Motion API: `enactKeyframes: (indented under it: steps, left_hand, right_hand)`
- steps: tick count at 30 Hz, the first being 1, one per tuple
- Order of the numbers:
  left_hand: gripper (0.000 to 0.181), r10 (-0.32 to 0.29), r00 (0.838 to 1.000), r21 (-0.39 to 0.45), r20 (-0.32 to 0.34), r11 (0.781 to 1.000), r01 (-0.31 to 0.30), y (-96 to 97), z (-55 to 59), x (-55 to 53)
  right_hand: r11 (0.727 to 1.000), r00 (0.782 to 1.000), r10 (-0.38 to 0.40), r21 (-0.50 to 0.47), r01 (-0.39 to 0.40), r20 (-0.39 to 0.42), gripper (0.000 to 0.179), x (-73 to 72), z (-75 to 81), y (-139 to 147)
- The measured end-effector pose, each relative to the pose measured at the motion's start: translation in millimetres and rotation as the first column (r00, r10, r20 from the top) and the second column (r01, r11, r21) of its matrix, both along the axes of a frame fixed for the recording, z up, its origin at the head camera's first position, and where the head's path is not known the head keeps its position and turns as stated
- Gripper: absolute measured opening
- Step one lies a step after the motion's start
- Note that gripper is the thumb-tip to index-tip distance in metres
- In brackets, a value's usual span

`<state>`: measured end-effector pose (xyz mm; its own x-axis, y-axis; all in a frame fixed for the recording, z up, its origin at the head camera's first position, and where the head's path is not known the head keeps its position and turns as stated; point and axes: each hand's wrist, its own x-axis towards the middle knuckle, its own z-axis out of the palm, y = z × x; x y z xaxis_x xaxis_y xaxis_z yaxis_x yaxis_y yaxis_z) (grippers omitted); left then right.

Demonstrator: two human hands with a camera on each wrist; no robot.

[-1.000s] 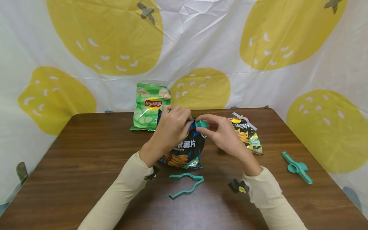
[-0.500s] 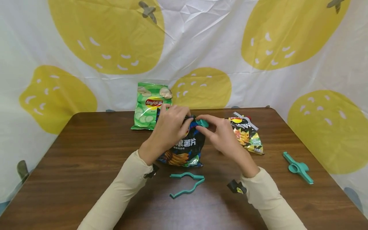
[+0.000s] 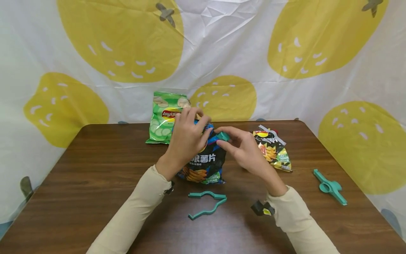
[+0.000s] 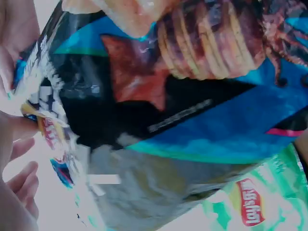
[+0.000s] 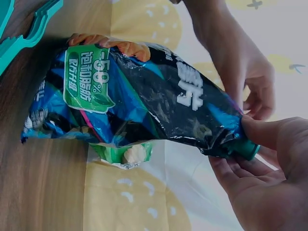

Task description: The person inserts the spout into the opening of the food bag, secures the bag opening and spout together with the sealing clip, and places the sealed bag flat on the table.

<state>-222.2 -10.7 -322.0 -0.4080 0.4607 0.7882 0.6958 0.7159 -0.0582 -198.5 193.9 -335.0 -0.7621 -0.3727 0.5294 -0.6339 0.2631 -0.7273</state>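
A black and blue chip bag [image 3: 205, 165] stands upright on the table, its top corner gathered. At that corner my right hand [image 3: 248, 150] pinches a teal bag clip [image 3: 223, 136] between thumb and fingers; much of the clip is hidden. My left hand [image 3: 187, 135] arches over the other side of the bag's top, fingers loosely bent and lifted. In the left wrist view its thumb [image 4: 24, 127] touches the bag by the logo, while the other fingers stand apart. The right wrist view shows the clip's teal end [image 5: 248, 149] in my right hand.
A green Lay's bag [image 3: 160, 123] stands behind at left. Another chip bag [image 3: 269, 151] with a whitish clip [image 3: 272, 134] on its top is at right. One spread teal clip [image 3: 207, 204] lies in front; a folded one [image 3: 330, 187] lies near the right table edge.
My left fingers have loosened and risen from the bag's top, showing more blue foil. My right hand keeps its pinch on the bag clip, almost unmoved.
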Motion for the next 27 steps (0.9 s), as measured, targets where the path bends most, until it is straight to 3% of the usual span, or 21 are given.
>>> enactKeyframes:
  steps: [2,5,7,9,15,21,27]
  left_hand:
    - [0.014,-0.043,0.999,-0.038,0.018,0.998,0.043,2.5,1.1,2.9]
    - [0.035,-0.119,0.981,-0.093,0.153,0.987,0.134,3.4,3.9,8.1]
    - [0.051,-0.128,0.958,-0.128,0.255,0.978,0.165,3.6,6.2,12.1]
    - [0.063,-0.112,0.948,-0.164,0.298,0.972,0.167,5.0,6.5,15.0]
    - [0.056,-0.069,0.977,-0.216,0.2,0.97,0.112,13.6,0.1,18.8]
    - [0.058,-0.104,0.976,-0.155,0.192,0.979,0.134,14.7,-3.5,16.5]
    - [0.05,-0.122,0.983,-0.082,0.134,0.988,0.134,13.4,-13.9,12.9]
  right_hand:
    - [1.0,1.0,-0.004,-0.015,0.004,0.009,0.029,-0.9,-0.7,2]
    - [0.999,1.0,-0.011,-0.035,0.012,0.03,0.034,-2.8,-1.2,5]
    - [0.999,0.999,-0.006,-0.046,0.008,0.05,0.039,-3.8,-1.4,7]
    - [0.998,0.997,0.007,-0.062,-0.002,0.078,0.043,-4.7,-1.6,7]
    - [0.993,0.993,-0.037,-0.109,0.049,0.113,0.035,-4.2,-2.4,5]
    - [0.979,0.996,-0.043,-0.197,0.059,0.082,0.028,-6.3,-7.6,3]
    - [0.976,0.99,-0.134,-0.166,0.14,0.048,0.031,-2.7,-10.0,-7]
